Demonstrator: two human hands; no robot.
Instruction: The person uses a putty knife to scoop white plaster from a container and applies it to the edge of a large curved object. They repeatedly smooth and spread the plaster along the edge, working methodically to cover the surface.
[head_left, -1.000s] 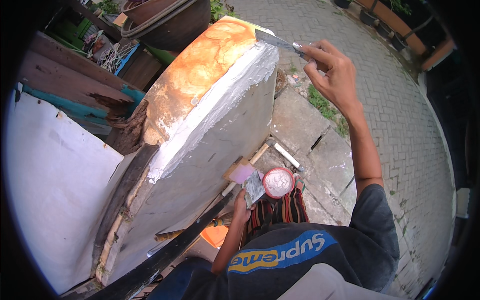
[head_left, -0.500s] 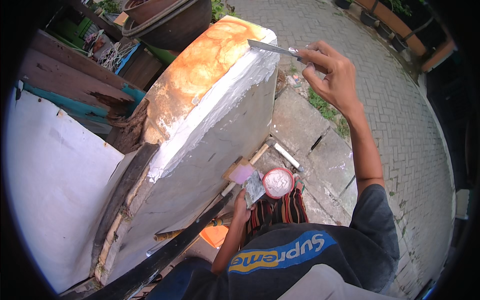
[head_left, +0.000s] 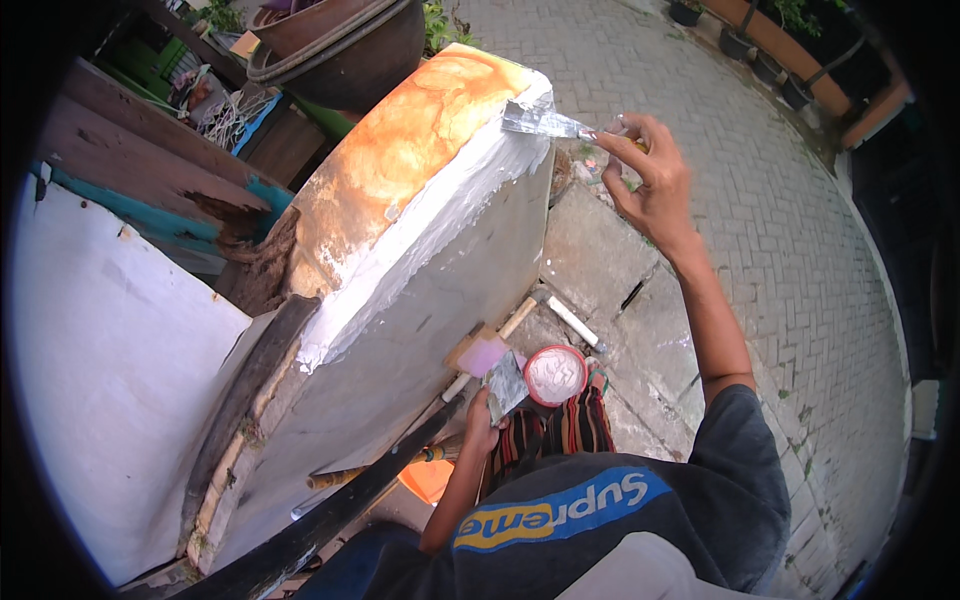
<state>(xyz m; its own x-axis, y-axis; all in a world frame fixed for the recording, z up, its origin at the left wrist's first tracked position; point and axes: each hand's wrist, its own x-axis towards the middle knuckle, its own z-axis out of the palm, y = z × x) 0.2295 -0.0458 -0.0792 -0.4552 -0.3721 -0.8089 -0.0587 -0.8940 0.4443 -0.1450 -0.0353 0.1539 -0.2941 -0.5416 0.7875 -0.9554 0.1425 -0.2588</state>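
In my right hand [head_left: 655,185] a putty knife [head_left: 545,122] is gripped between thumb and fingers. Its metal blade rests against the far corner of a low wall, on the band of white putty [head_left: 425,220] that runs along the wall's edge. Orange-brown staining covers the wall's top face [head_left: 400,135] beside that band. Lower down, my left hand [head_left: 482,425] is closed on a flat grey, smeared plate [head_left: 506,385]. Right beside the plate, a round red tub [head_left: 549,403] holds white paste.
Dark brown pots [head_left: 350,60] stand behind the wall's far end. A black pole [head_left: 370,480] slants across near my left arm. White pipe [head_left: 575,322] lies on concrete slabs [head_left: 600,240] at the wall's foot. Paving bricks [head_left: 770,200] stretch off to the right.
My right hand has shifted slightly left and down. The knife has turned so its blade shows broad side and lies against the corner. My left hand has hardly moved.
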